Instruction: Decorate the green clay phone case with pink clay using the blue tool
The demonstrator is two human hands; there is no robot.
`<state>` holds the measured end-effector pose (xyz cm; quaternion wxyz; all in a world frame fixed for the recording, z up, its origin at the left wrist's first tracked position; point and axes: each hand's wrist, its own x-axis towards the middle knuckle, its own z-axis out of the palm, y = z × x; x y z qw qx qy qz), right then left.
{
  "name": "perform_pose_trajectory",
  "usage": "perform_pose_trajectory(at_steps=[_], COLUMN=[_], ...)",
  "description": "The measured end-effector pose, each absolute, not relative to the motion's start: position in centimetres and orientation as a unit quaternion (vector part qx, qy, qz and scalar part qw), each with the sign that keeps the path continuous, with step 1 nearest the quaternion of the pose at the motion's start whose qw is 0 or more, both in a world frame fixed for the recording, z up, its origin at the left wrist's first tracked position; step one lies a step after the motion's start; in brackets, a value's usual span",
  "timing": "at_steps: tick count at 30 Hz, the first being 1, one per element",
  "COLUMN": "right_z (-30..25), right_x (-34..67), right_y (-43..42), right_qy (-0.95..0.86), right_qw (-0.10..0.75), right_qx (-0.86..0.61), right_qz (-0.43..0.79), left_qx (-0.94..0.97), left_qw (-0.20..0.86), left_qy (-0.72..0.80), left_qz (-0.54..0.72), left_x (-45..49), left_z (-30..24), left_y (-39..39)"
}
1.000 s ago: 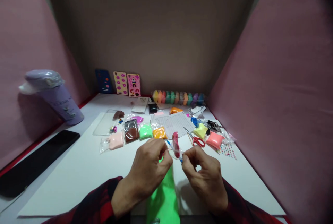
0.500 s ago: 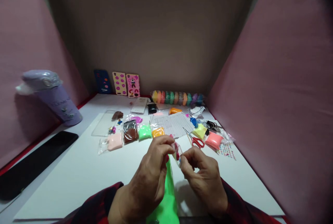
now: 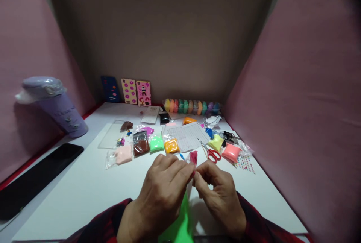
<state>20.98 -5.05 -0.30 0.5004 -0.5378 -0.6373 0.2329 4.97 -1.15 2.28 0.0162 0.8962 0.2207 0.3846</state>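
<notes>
Both hands meet above the white sheet near the table's front. My left hand and my right hand pinch a small clear packet of red clay between their fingertips, its red top sticking up above the fingers. A bright green strip hangs below the hands. Just beyond lie packets of clay in a row: pink, brown, green and orange. Red-handled scissors lie to the right of the fingertips.
A purple tumbler stands at the left, with a black phone in front of it. Phone cases and a row of coloured clay tubs line the back. Yellow and coral packets lie at the right. Pink panels close both sides.
The hands have drawn closer together and the fingers now close round the red clay packet, so only its top shows. The view has shifted slightly.
</notes>
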Motion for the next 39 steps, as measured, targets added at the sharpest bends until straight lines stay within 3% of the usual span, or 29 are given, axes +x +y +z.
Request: perform_pose_trajectory(at_steps=[5, 22, 31, 39], right_z=[-0.4, -0.5, -0.5, -0.6], right_x=[20.9, 20.7, 20.7, 20.8], right_y=[-5.2, -5.4, -5.1, -5.4], right_qy=[-0.64, -0.688, -0.689, -0.705], right_qw=[0.504, 0.508, 0.515, 0.5], right_qx=[-0.525, -0.48, -0.463, -0.458], right_qz=[0.246, 0.196, 0.213, 0.209], left_qx=[0.889, 0.862, 0.805, 0.632], left_qw=[-0.053, 0.017, 0.276, 0.555], left_qy=[0.238, 0.306, 0.262, 0.382], left_qz=[0.389, 0.403, 0.455, 0.384], left_x=[4.9, 5.0, 4.6, 4.6], left_z=[2.1, 2.4, 2.3, 2.8], left_y=[-1.4, -2.1, -1.7, -1.0])
